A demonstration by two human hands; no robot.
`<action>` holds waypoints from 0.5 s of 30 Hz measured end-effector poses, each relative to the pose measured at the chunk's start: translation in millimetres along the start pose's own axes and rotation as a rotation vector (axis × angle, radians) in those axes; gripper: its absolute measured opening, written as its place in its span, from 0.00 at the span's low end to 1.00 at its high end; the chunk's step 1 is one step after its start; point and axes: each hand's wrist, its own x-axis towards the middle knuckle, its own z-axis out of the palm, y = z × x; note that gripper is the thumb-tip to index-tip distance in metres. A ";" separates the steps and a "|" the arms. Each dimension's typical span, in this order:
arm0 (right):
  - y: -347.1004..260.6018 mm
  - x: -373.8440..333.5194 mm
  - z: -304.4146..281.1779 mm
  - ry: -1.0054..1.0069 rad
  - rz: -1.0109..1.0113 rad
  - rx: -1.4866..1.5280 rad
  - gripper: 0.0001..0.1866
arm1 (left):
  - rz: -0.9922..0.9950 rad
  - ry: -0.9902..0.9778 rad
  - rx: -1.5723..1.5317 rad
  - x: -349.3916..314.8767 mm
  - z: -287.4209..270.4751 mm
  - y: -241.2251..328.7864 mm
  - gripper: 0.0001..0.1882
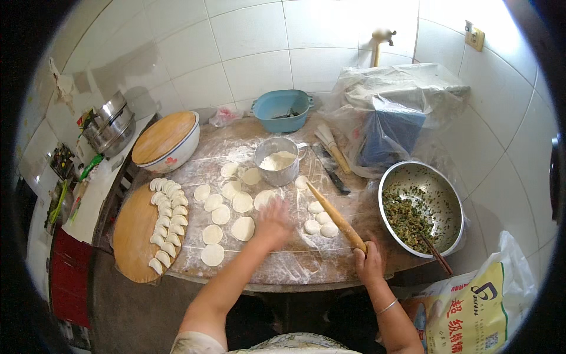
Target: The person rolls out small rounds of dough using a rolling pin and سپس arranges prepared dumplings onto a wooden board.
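My right hand (pixel 370 263) is closed around the near end of a tapered wooden rolling pin (pixel 335 215). The pin slants up and to the left, its far tip by a small dough disc (pixel 301 182). Motion blurs my left hand (pixel 275 224) over the floured board, beside a rolled dumpling wrapper (pixel 263 199); its fingers are smeared. Several more round wrappers (pixel 221 215) lie to its left. Between my hands sit several small flattened dough pieces (pixel 323 218). Behind them stands a metal cup (pixel 277 171) with flour in it.
Folded dumplings (pixel 171 220) line a round wooden board (pixel 137 236) at left. Behind it is a lidded basin (pixel 181 152). A knife (pixel 333 177), a brush (pixel 333 151) and a blue basin (pixel 283 121) lie farther back. At right are a filling bowl (pixel 451 218) with chopsticks and a sack (pixel 471 307).
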 end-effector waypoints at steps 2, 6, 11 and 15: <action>-1.2 0.0 0.9 -0.031 0.074 0.063 0.14 | 0.218 -0.051 -0.054 -46.2 7.4 39.5 0.40; 7.5 -3.2 0.5 -0.034 0.029 -0.022 0.14 | 0.613 -0.171 -0.038 -100.5 35.8 71.5 0.40; 12.2 -0.7 5.3 -0.007 0.005 0.010 0.15 | 0.567 -0.023 0.016 -41.3 32.6 22.9 0.40; 7.2 -1.8 2.6 0.045 -0.030 0.027 0.14 | 0.491 0.170 0.016 5.2 12.2 11.7 0.39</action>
